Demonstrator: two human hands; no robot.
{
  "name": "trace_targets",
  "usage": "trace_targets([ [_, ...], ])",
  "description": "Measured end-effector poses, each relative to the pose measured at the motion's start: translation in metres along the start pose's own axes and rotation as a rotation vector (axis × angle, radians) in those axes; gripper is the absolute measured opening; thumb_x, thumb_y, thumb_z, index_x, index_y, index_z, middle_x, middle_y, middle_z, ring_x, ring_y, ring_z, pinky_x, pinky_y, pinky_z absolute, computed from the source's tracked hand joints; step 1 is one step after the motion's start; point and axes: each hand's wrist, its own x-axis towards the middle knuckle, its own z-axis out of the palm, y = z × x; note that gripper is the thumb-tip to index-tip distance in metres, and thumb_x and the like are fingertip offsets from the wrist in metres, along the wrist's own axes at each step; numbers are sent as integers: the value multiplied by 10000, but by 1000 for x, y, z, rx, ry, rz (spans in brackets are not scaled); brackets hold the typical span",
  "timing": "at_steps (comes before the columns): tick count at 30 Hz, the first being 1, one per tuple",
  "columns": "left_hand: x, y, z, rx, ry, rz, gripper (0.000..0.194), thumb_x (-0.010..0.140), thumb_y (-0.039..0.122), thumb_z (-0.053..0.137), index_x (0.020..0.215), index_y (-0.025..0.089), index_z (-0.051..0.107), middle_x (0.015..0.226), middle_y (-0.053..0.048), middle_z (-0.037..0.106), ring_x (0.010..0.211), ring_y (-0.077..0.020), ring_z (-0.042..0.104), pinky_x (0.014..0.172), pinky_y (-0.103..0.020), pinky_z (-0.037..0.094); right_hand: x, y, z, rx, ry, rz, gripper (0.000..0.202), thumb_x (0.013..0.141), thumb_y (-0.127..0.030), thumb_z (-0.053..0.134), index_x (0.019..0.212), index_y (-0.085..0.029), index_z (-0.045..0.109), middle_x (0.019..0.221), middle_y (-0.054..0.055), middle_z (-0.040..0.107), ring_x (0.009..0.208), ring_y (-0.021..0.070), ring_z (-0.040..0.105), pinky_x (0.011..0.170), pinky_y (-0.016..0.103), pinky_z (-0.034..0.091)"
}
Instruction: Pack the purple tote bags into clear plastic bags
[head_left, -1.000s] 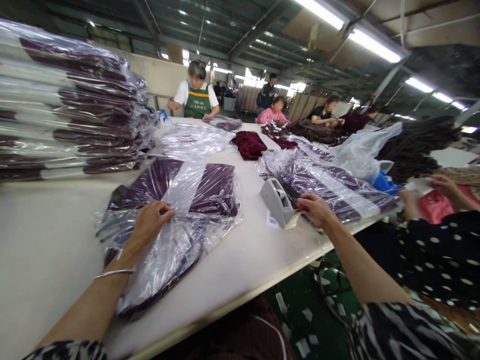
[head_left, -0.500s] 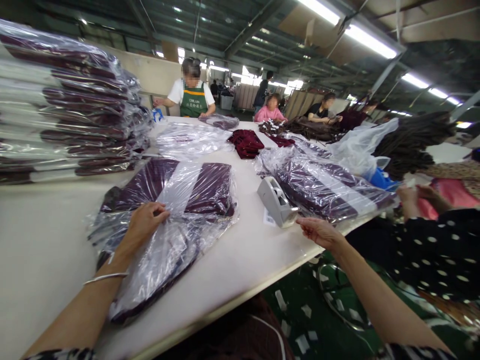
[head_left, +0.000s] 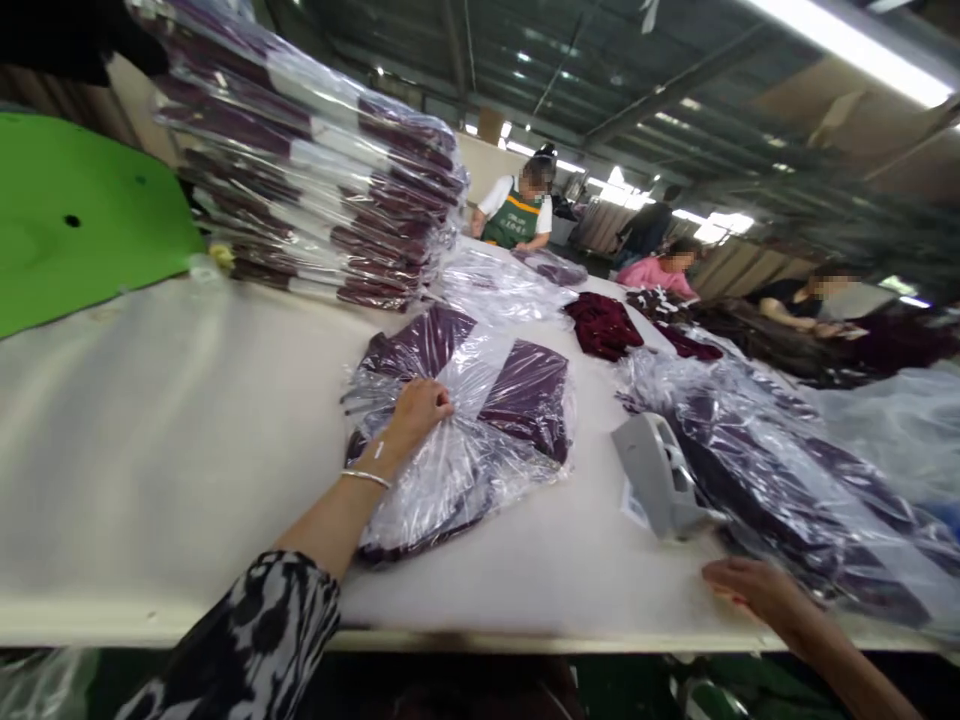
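Observation:
My left hand (head_left: 421, 412) is closed on the clear plastic of a bag with a folded purple garment (head_left: 525, 395) inside; the plastic bunches up around its fingers. A white paper band shows through the bag. To the right, a grey-white tape dispenser (head_left: 660, 480) stands on the table, beside another bagged purple garment (head_left: 795, 500). My right hand (head_left: 750, 590) is near the front edge, just beyond the dispenser's lower end. Its fingers are bent together and slightly blurred, and whatever is between them is too small to make out.
A tall stack of bagged garments (head_left: 315, 170) rises at the back left, near a green board (head_left: 90, 220). Empty-looking plastic bags (head_left: 502, 285) and dark red garments (head_left: 604, 325) lie farther back. Several people sit or stand beyond the table (head_left: 187, 430).
The view has turned left, showing the green board. My left hand still grips the bag's plastic. My right hand has moved a little away from the dispenser, toward the table's front edge.

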Motion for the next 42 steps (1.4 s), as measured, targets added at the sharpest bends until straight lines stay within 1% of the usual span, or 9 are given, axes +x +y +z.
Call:
trace_targets([
  [5, -1, -2, 4, -10, 4, -27, 36, 772, 222, 725, 753, 218, 694, 942, -48, 742, 965, -239, 632, 933, -389, 427, -21, -158, 29, -134, -345, -272, 411, 699, -594, 683, 715, -185, 728, 702, 54, 665, 668, 175, 566, 629, 273, 451],
  [10, -3, -4, 6, -27, 22, -6, 61, 789, 215, 722, 746, 225, 680, 925, -51, 730, 962, -247, 626, 965, -411, 421, 4, -325, 109, -388, -615, -668, 252, 765, -433, 687, 778, -187, 742, 679, -8, 658, 619, 126, 521, 558, 232, 361],
  [13, -4, -5, 8, -26, 36, 8, 62, 792, 192, 714, 751, 220, 677, 912, -78, 723, 968, -269, 625, 965, -432, 427, 30, -385, 169, -646, -645, -837, 142, 725, -329, 729, 722, -189, 752, 618, -27, 643, 614, 132, 551, 562, 235, 357],
  [17, -3, -7, 13, -1, 47, 9, 65, 798, 149, 672, 790, 207, 699, 930, -122, 716, 983, -295, 624, 953, -455, 439, 62, -424, 227, -1035, -497, -909, 175, 584, -294, 872, 677, -187, 770, 615, 21, 683, 768, 234, 678, 668, 263, 434],
  [24, -3, -4, 11, 22, 38, 24, 100, 825, 152, 645, 771, 203, 711, 877, -98, 712, 928, -261, 620, 932, -436, 430, 90, -401, 210, -1026, -174, -1018, 575, 642, -599, 873, 1014, -173, 768, 1087, 163, 743, 1090, 356, 656, 964, 425, 463],
  [30, -4, -3, 4, -6, 3, 43, 58, 806, 176, 715, 768, 207, 684, 893, -74, 711, 934, -244, 603, 914, -414, 413, 114, -344, 204, -602, -66, -905, 948, 762, -644, 758, 1525, -185, 433, 1597, 181, 399, 1454, 358, 383, 1182, 506, 300],
  [35, -3, -3, 3, 2, -4, 6, 57, 795, 186, 726, 777, 208, 676, 924, -68, 725, 942, -246, 616, 907, -406, 418, 113, -309, 204, -327, 184, -769, 756, 847, -439, 683, 1504, -141, 455, 1605, 192, 380, 1503, 349, 306, 1233, 557, 201],
  [39, -2, -5, 2, 9, -8, 29, 20, 795, 200, 690, 786, 210, 676, 933, -61, 732, 927, -241, 628, 893, -389, 425, 88, -248, 134, -26, 395, -812, 579, 849, -390, 622, 1377, -155, 592, 1458, 168, 559, 1387, 297, 476, 1187, 465, 346],
  [42, 2, -8, 3, 15, -22, 31, 31, 788, 246, 665, 795, 217, 674, 933, -50, 737, 915, -245, 636, 884, -385, 433, 57, -173, 57, 11, 470, -622, 428, 823, -444, 648, 1182, -223, 721, 1272, 113, 700, 1209, 305, 613, 1101, 437, 427],
])
